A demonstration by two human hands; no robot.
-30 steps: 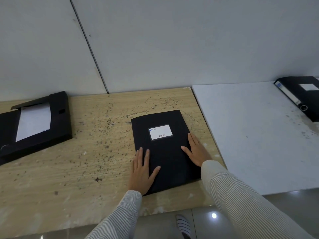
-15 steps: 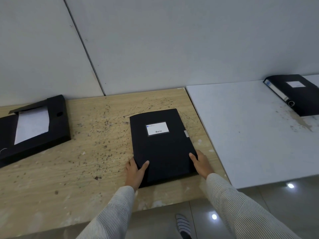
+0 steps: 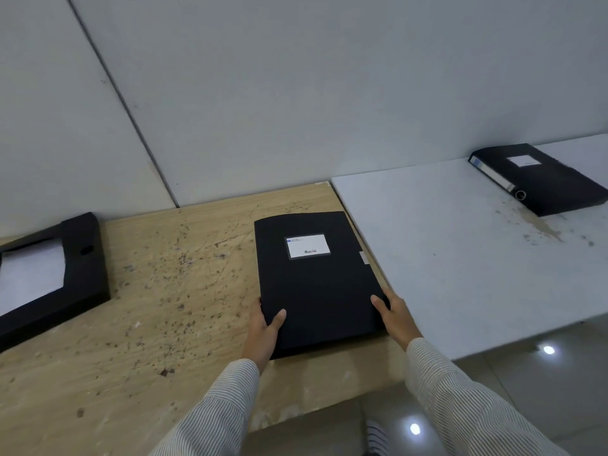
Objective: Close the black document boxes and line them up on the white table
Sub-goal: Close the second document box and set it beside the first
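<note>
1. The closed black document box (image 3: 316, 281) lies flat at centre frame on the speckled wooden table (image 3: 158, 311), its right edge just beside the white table (image 3: 460, 258); a white label (image 3: 307, 246) faces up near its far end.
2. The left hand (image 3: 263, 334) clasps the box's near left edge, thumb laid on the lid, fingers wrapped round the side.
3. The right hand (image 3: 396, 319) clasps the near right edge likewise, thumb on top.
4. Striped sleeves (image 3: 460, 396) run to the bottom of the frame.
5. A second closed box (image 3: 546, 179) rests on the white table, upper right.
6. An open box (image 3: 49, 278) showing white paper (image 3: 31, 274) sits at the left edge on the wooden table.
</note>
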